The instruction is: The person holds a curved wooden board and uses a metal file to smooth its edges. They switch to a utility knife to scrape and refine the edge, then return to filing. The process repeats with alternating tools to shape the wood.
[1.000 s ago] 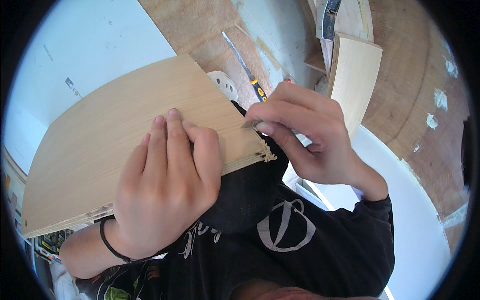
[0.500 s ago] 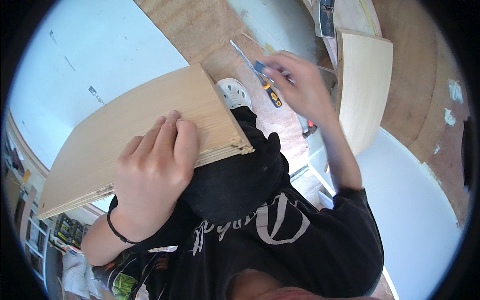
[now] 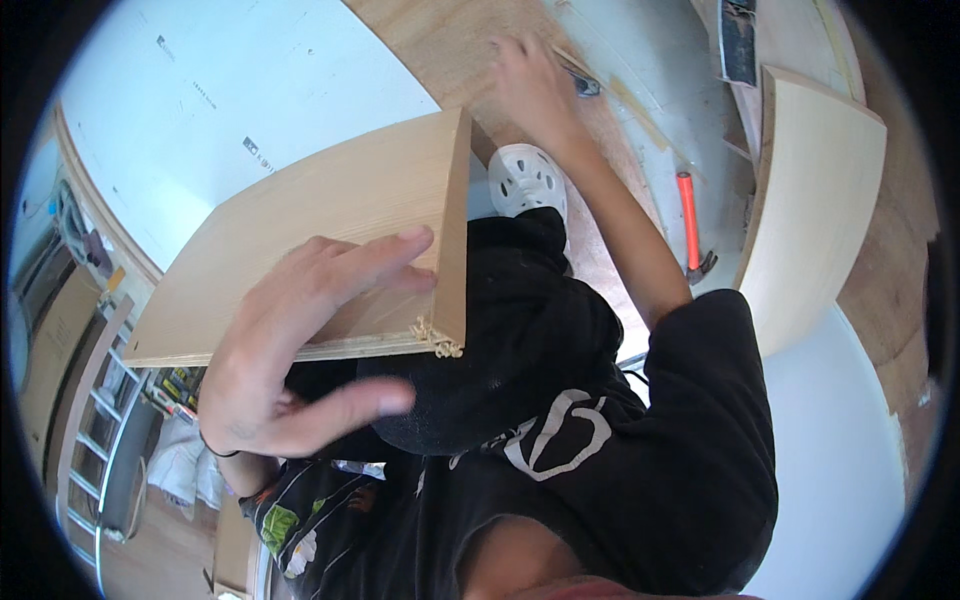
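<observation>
A curved, light wood-veneer panel (image 3: 300, 230) rests against my raised leg, its near right corner rough and splintered. My left hand (image 3: 290, 340) is at the panel's near edge. Its thumb and fingers are spread apart, the fingers over the top face and the thumb below the edge. My right hand (image 3: 535, 95) reaches far down to the floor beyond my white clog (image 3: 527, 180). Its fingertips are blurred, so what they touch is hidden. Close beside that hand lies a small dark tool with a blue part (image 3: 582, 83), its kind unclear.
A hammer with an orange handle (image 3: 688, 215) lies on the floor to the right. Another curved wood panel (image 3: 815, 210) stands beyond it. A large white board (image 3: 240, 90) is at the left. At the far left are a metal ladder (image 3: 92, 440) and white bags (image 3: 180, 460).
My right hand has moved forward and down to the floor; the blue thing is no longer in it. My left hand has loosened from pressing flat. The yellow-handled tool is out of sight.
</observation>
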The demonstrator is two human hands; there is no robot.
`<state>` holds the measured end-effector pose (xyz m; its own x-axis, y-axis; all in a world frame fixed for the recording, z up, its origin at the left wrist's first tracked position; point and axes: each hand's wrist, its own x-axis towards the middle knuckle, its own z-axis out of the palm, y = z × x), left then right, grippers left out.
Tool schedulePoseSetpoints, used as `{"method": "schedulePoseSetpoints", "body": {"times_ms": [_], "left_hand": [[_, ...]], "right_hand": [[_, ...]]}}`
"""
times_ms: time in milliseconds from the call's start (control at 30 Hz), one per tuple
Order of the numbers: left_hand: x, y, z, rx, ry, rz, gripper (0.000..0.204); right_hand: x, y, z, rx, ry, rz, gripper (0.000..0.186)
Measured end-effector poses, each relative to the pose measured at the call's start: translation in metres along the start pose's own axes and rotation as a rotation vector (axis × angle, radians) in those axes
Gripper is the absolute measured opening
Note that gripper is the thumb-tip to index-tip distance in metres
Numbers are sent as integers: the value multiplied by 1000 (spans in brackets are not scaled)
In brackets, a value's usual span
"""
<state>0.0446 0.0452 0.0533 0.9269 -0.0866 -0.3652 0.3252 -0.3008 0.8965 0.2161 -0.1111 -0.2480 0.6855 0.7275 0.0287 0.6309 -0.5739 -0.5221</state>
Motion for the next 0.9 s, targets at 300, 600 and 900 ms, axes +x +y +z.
{"method": "schedulePoseSetpoints", "body": {"times_ms": [300,600,900], "left_hand": [[6,-13,6,-86,216,90,24],[11,9,17,48,303,11,47],[3,6,20,210,68,130,28]], "right_hand": [[-116,44,-41,307,-108,167,21],[-195,110,-66,127,116,464,43],[-219,120,-60,-88,-18,136,53]]}}
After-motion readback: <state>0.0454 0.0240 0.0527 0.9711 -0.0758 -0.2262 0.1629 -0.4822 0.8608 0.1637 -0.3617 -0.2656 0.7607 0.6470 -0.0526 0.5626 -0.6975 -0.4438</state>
